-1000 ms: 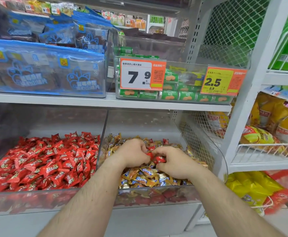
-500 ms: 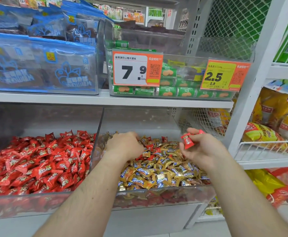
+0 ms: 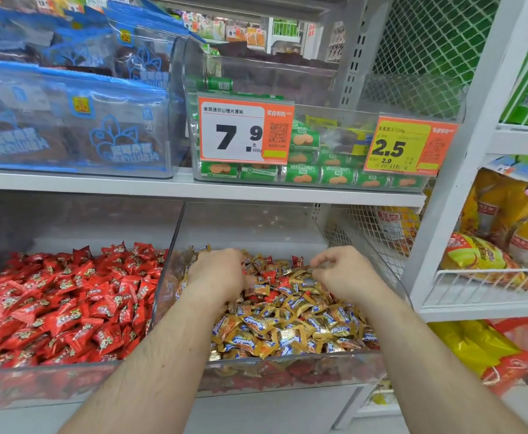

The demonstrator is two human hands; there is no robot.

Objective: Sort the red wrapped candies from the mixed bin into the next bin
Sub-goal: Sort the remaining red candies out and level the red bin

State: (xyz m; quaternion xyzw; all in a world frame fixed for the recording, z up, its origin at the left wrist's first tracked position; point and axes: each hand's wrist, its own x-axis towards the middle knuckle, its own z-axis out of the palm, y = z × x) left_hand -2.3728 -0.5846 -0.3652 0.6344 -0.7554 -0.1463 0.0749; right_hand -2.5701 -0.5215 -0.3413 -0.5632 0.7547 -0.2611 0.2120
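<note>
Reaching back down into the mixed bin, the right hand no longer shows the red candy it pinched half a second ago; fingers loosely curled, seemingly empty. So one piece appears delivered, and picking resumes. The left hand digs among gold wrappers, its grip hidden. A red candy lies between the hands, long axis slanting toward the red bin left of the mixed bin.

Lower shelf before me: two clear bins side by side, the left bin of red candies, the right bin mixed.
</note>
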